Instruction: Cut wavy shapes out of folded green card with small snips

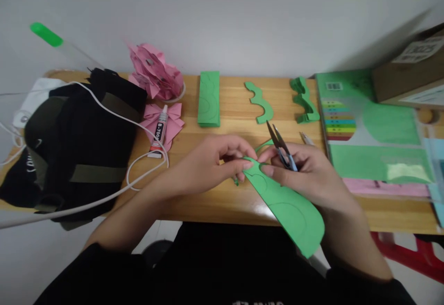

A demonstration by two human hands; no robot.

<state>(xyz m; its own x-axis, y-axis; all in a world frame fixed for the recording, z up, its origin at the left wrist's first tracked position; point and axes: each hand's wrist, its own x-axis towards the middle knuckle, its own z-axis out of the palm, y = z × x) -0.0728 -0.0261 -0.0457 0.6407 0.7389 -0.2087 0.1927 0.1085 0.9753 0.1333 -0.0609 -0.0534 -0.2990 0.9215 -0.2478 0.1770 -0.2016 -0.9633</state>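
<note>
My left hand [211,164] pinches the near tip of a long green paper strip [289,205] that slopes down toward my lap. My right hand [307,171] grips small blue-handled snips [281,148], blades pointing up and away, while its thumb presses on the same strip. A thin curl of green offcut [262,145] sits just behind the fingers. Pencilled arcs show on the strip.
At the back of the wooden desk [208,198] lie a stack of green strips [208,98], two wavy green cut pieces [259,102] [305,100], pink paper flowers [156,71] and a glue tube [158,131]. Black bag with white cable [79,129] at left; paper packs [374,143] at right.
</note>
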